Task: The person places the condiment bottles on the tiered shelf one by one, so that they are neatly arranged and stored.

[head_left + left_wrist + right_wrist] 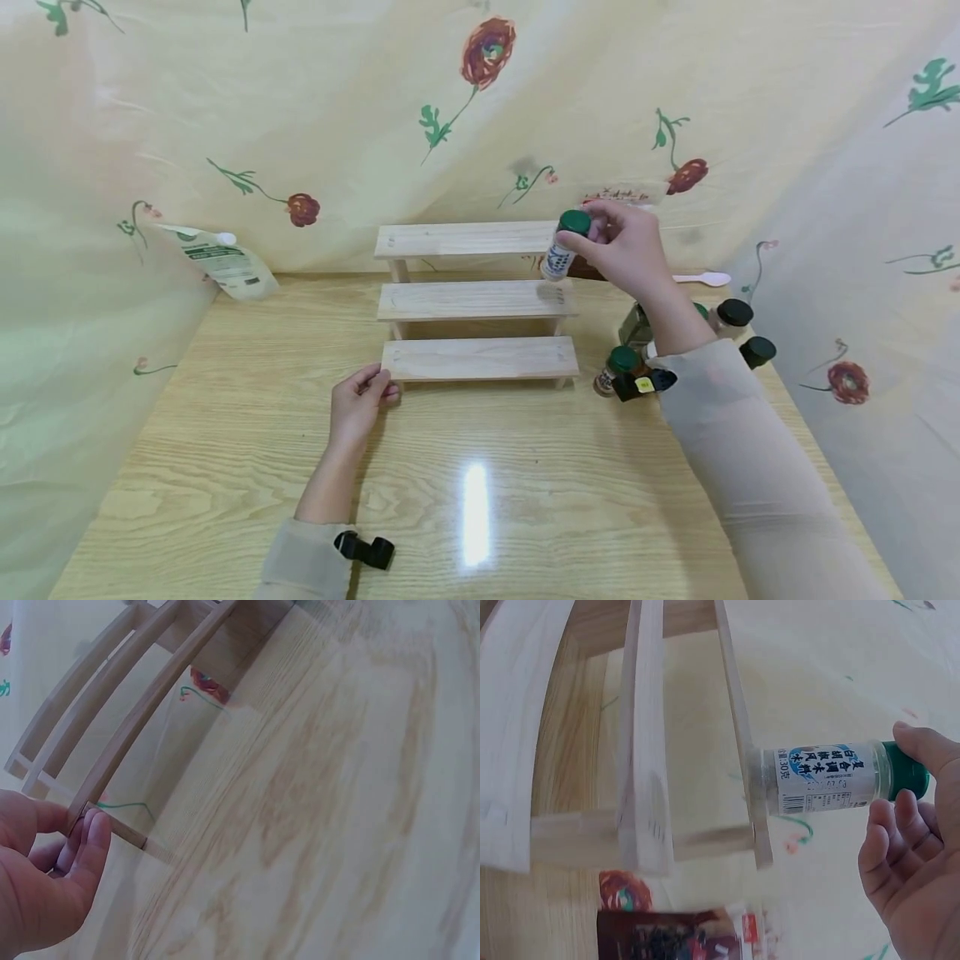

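A three-step wooden rack (480,360) stands on the table against the draped wall. At the front left corner of its lowest step, my left hand (362,407) pinches the board between thumb and fingers, as the left wrist view also shows. My right hand (626,250) grips a seasoning shaker (829,776) by its green cap (909,771). The clear shaker has a white label with blue print and is held at the right end of the top step (457,239). Its base meets the board's edge in the right wrist view; whether it rests there I cannot tell.
Several jars and shakers, one a green-capped shaker (622,360), cluster right of the rack, partly behind my right forearm. A white spoon (705,279) and a dark packet (671,934) lie near the back. A white pouch (228,265) leans at the back left.
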Motion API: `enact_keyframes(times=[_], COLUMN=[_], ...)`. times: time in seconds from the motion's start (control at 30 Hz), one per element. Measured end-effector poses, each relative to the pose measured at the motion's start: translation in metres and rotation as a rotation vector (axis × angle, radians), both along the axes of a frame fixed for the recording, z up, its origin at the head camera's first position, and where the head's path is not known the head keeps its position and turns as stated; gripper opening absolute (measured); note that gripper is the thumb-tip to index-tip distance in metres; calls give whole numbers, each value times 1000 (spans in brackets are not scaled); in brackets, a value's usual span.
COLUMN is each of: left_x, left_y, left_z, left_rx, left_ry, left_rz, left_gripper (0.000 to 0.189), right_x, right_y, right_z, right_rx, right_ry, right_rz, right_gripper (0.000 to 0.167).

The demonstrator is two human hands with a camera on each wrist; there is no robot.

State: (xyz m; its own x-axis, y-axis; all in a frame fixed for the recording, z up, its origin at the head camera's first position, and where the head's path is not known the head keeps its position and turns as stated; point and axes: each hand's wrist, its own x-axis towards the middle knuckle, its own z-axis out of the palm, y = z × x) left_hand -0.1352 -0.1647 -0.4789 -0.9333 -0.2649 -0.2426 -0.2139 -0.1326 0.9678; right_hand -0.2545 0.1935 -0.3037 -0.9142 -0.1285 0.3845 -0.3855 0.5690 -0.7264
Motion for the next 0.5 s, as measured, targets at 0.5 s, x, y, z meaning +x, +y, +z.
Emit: enact_keyframes(times=[0.5], left_x=[0], left_y=[-1], left_z=[0], left_rx=[104], left_ry=[-2], left_rz=[10], left_gripper=[35], right_x=[-19], right_y=[-46], right_z=[1], right_rx=[-77], right_ry=[-22], right_rz=[99], right_gripper=[36])
